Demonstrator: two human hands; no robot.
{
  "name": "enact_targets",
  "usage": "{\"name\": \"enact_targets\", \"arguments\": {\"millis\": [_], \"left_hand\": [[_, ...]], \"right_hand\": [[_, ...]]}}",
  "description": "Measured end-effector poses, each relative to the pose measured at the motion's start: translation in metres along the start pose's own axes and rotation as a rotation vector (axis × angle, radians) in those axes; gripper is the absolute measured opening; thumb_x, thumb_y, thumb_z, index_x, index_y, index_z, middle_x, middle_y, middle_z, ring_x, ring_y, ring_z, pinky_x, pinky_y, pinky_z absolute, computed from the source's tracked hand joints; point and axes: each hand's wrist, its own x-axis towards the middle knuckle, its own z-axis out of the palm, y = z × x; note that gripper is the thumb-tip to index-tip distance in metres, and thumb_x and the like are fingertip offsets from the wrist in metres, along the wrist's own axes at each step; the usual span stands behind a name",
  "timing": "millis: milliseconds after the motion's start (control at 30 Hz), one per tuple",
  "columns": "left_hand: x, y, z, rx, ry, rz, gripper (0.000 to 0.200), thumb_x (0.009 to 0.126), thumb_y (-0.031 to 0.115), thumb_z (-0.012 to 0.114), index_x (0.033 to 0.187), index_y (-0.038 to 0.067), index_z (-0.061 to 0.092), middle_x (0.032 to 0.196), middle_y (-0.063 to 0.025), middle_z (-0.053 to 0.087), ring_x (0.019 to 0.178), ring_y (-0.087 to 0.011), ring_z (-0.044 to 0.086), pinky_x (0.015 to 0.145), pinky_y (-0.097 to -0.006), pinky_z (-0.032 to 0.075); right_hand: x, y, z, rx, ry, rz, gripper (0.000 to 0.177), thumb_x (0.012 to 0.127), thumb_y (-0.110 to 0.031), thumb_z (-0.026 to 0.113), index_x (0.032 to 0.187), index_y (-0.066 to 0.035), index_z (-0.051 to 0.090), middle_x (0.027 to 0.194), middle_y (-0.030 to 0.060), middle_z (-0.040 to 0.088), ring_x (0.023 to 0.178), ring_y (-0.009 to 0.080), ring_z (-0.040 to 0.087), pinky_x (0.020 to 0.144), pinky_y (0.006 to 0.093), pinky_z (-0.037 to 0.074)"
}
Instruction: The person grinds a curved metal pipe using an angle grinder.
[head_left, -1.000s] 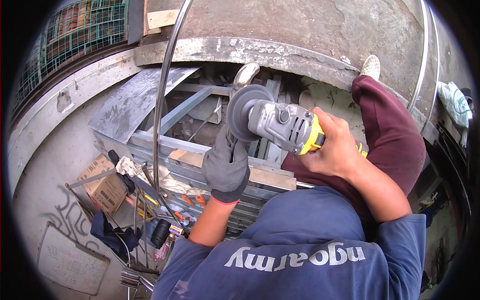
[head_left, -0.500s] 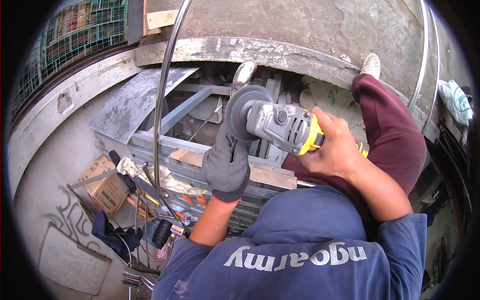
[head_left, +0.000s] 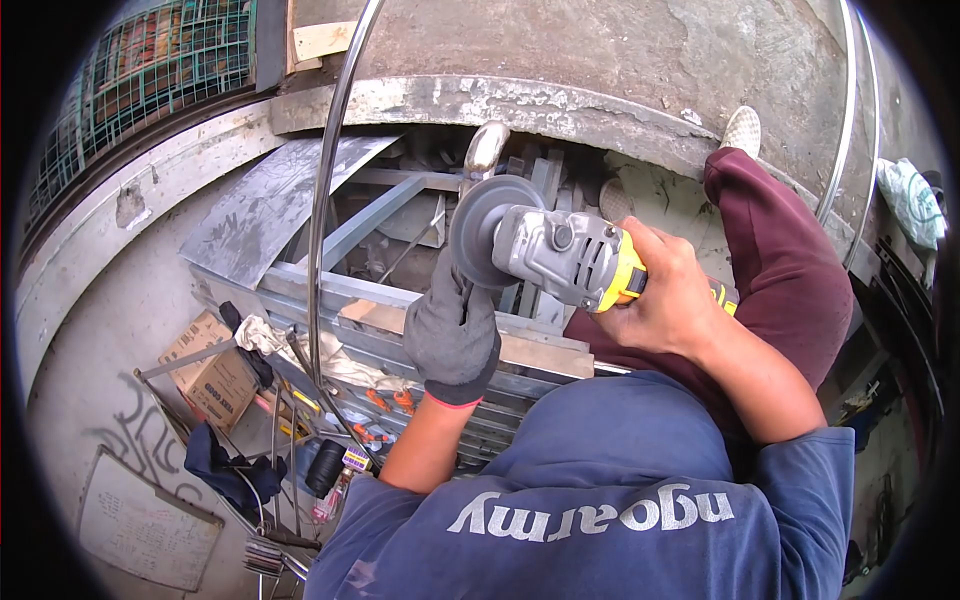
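Note:
My right hand (head_left: pixel 665 295), bare, is wrapped round the yellow and grey body of an angle grinder (head_left: pixel 565 255). The grinder's round disc (head_left: pixel 485 232) lies against or just over a curved shiny metal tube (head_left: pixel 487 150), whose bent end sticks out beyond the disc. My left hand (head_left: pixel 452 335) wears a grey glove and is closed just below the disc, round what looks like the lower part of the tube. The disc and the glove hide most of that grip.
Metal bars and a grey sheet (head_left: pixel 285 195) lie beneath the hands. A long shiny tube (head_left: pixel 325 200) rises at the left. Further left are a cardboard box (head_left: pixel 212 370), a whiteboard (head_left: pixel 150 520) and a dark cloth (head_left: pixel 225 465). A plastic bag (head_left: pixel 912 205) is at the right.
The disc and the bent end of the tube have shifted very slightly. Both hands keep their grip in almost the same place.

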Motion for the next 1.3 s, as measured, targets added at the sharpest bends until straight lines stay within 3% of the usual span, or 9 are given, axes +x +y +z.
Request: {"name": "enact_targets", "arguments": {"millis": [100,233,333,433,533,933,1033,1233,1300], "left_hand": [[-0.001,-0.005,0.001,0.061,0.019,0.07,0.051,0.097,0.017,0.075,0.147,0.008,0.067,0.092,-0.0149,0.079,0.075,-0.0367,0.073,0.073,-0.0476,0.057],[-0.001,-0.003,-0.003,0.062,-0.026,0.096,0.043,0.1,0.01,0.077,0.143,0.002,0.07,0.118,-0.0164,0.079,0.079,-0.0343,0.073,0.07,-0.0441,0.057],[0.002,-0.002,-0.002,0.004,-0.029,0.05,0.04,0.102,0.009,0.075,0.141,0.002,0.071,0.12,-0.0152,0.08,0.082,-0.0337,0.075,0.071,-0.044,0.058],[0.001,-0.001,-0.002,0.002,-0.028,0.022,0.038,0.104,0.01,0.074,0.141,0.002,0.071,0.117,-0.0155,0.08,0.084,-0.0343,0.076,0.071,-0.044,0.059],[0.005,-0.004,0.001,-0.059,0.021,0.036,0.048,0.096,0.017,0.077,0.143,0.009,0.07,0.093,-0.0179,0.079,0.074,-0.039,0.073,0.071,-0.05,0.057],[0.001,-0.001,-0.001,-0.045,-0.045,-0.022,0.047,0.097,0.02,0.077,0.142,0.01,0.07,0.092,-0.0163,0.079,0.075,-0.0385,0.074,0.071,-0.0494,0.057],[0.0,-0.004,-0.002,-0.007,-0.012,0.07,0.046,0.098,0.02,0.077,0.142,0.009,0.07,0.094,-0.0162,0.079,0.078,-0.0383,0.075,0.072,-0.048,0.058],[0.004,0.017,-0.013,-0.255,-0.11,-0.255,0.044,0.098,0.023,0.082,0.134,0.001,0.069,0.095,-0.0105,0.078,0.082,-0.0264,0.077,0.076,-0.041,0.06],[0.009,0.003,-0.019,-0.47,-0.317,-0.386,0.042,0.098,0.023,0.083,0.131,0.0,0.069,0.095,-0.0087,0.077,0.079,-0.0208,0.074,0.073,-0.0368,0.059]], "right_hand": [[0.002,0.004,0.003,0.089,0.025,0.013,0.048,0.07,-0.015,0.089,0.111,-0.003,0.067,0.09,0.0247,0.074,0.088,0.049,0.074,0.081,0.0535,0.06],[0.001,0.0,-0.001,0.042,-0.012,0.004,0.047,0.07,-0.015,0.089,0.11,-0.003,0.067,0.09,0.025,0.074,0.088,0.049,0.074,0.08,0.0534,0.06],[0.002,0.002,0.001,0.056,0.008,0.008,0.048,0.07,-0.015,0.089,0.11,-0.003,0.067,0.09,0.0249,0.075,0.088,0.0488,0.074,0.08,0.0533,0.06],[0.003,0.005,0.002,0.07,0.005,0.02,0.048,0.07,-0.015,0.089,0.111,-0.003,0.067,0.09,0.0247,0.075,0.088,0.0489,0.075,0.08,0.0533,0.06],[0.003,0.004,0.002,0.05,-0.009,0.002,0.048,0.07,-0.015,0.089,0.111,-0.003,0.067,0.091,0.0245,0.075,0.088,0.0487,0.075,0.08,0.0531,0.06],[0.002,0.001,0.001,0.051,0.021,-0.038,0.051,0.069,-0.015,0.09,0.115,-0.003,0.069,0.091,0.0227,0.075,0.086,0.0472,0.075,0.079,0.0506,0.061],[0.001,0.001,0.0,0.042,0.02,-0.041,0.051,0.07,-0.014,0.09,0.115,-0.003,0.07,0.091,0.0219,0.074,0.087,0.0461,0.075,0.079,0.0503,0.061],[-0.013,0.003,-0.011,0.091,0.009,-0.077,0.048,0.068,-0.011,0.089,0.111,-0.003,0.07,0.09,0.0178,0.072,0.084,0.0417,0.074,0.077,0.0466,0.06],[-0.016,0.002,-0.014,0.076,0.02,-0.095,0.049,0.067,-0.01,0.09,0.11,-0.002,0.069,0.09,0.018,0.072,0.084,0.0414,0.075,0.076,0.0459,0.06]]}}
